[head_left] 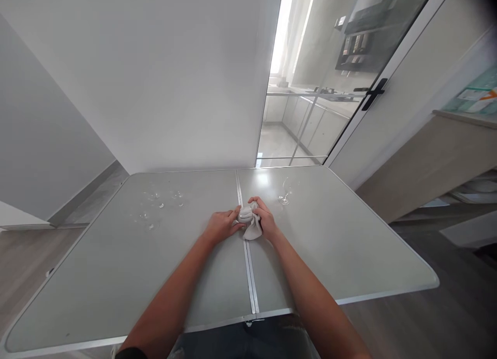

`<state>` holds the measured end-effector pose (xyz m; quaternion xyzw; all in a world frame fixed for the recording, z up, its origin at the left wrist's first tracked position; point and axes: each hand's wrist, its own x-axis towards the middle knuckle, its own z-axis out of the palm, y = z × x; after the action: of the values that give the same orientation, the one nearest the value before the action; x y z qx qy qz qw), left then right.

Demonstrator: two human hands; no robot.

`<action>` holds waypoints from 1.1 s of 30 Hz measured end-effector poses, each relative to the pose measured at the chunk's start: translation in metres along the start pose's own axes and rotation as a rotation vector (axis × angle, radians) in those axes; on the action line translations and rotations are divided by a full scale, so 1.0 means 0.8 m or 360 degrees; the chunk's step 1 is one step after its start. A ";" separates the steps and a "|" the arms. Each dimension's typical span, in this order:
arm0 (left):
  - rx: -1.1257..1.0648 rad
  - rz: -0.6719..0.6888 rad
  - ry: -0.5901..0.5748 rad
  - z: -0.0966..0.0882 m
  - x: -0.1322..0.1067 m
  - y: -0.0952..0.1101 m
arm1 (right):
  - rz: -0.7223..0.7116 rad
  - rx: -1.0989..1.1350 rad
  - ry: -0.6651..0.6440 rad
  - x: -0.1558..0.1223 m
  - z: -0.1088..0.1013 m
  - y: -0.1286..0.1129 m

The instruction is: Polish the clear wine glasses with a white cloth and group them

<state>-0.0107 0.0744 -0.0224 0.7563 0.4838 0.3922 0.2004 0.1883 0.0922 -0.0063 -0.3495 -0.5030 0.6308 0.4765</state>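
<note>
Left hand: bare hand (222, 226), fingers bent and clamped on a clear, rounded, glossy drinking glass (244, 214).
Held glass: between both hands, over the metal seam, around mid-surface; details partly hidden by fingers and cloth.
Right hand: bare hand (267, 220), fingers closed on a soft white fabric cloth (253, 230), bunched at the glass, loose folded end hanging toward the person.
Surface: pale grey-green smooth tabletop (174, 276), slightly glossy, rounded corners, thin silvery metal rim.
Seam: straight strip of silvery metal (250, 281) splitting the surface in two, running front to back.
Right glass: clear transparent glass with round foot (285, 200), stands past the right hand, apart from it.
Left glassware: cluster of clear transparent glasses (156, 196) on the left half, well apart from the left hand; outlines faint, count hard to tell.
Wall: plain matte white panel (174, 79) behind the far edge.
Door: glazed, white-framed door (322, 69) with black lever handle (375, 94), right of the wall.
Shelf: light wood-look unit (423, 152), far right.
</note>
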 end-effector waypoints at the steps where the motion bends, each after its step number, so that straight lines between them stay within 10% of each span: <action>1: -0.0034 -0.0027 -0.0030 -0.001 0.000 0.003 | -0.0067 -0.0063 -0.0022 0.000 -0.002 0.000; 10: -0.1040 -0.0539 -0.0927 -0.046 0.013 0.016 | -0.0398 -0.0502 -0.0174 -0.011 -0.008 -0.006; 18: 0.0235 -0.0068 -0.0206 -0.015 0.004 0.006 | 0.0122 0.0246 0.0043 0.005 -0.005 0.005; 27: -0.1139 -0.0824 -0.0920 -0.041 0.011 -0.002 | -0.0563 -0.0527 -0.0242 -0.011 -0.002 0.002; 33: -0.0216 -0.0182 -0.0118 -0.019 0.006 -0.003 | -0.0275 -0.0162 0.0060 0.000 -0.003 0.005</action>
<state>-0.0229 0.0784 -0.0133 0.7261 0.4907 0.3838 0.2910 0.1896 0.0929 -0.0110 -0.3404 -0.5536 0.5543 0.5200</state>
